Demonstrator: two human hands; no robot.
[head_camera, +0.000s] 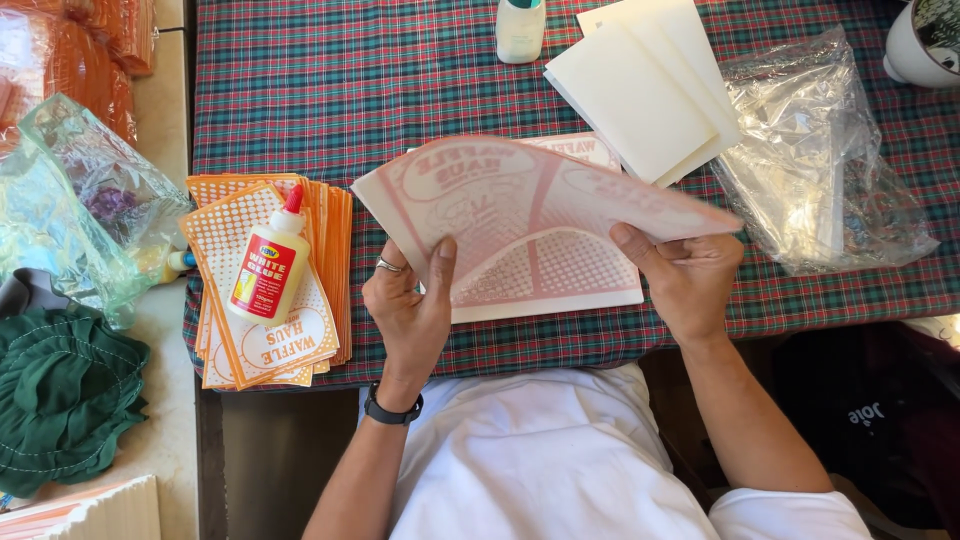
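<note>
Both hands hold a curved pink-printed paper sheet (540, 200) above the plaid tablecloth (400, 80).
Left hand (410, 310) and right hand (690, 280) pinch its near edge; sheet blurred, flat printed sheet (560, 295) below mostly hidden; glue bottle (268, 265) left on orange stack (325, 215).

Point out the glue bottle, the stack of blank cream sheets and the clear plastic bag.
glue bottle (266, 272), head view, on its label.
blank cream sheets (640, 95), head view, top sheet's middle.
clear plastic bag (815, 160), head view, crinkled middle.

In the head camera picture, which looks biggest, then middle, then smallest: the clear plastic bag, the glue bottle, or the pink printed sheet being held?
1. Pink printed sheet, though it is lifted nearer the camera.
2. Clear plastic bag, not much smaller.
3. Glue bottle, clearly smallest.
</note>
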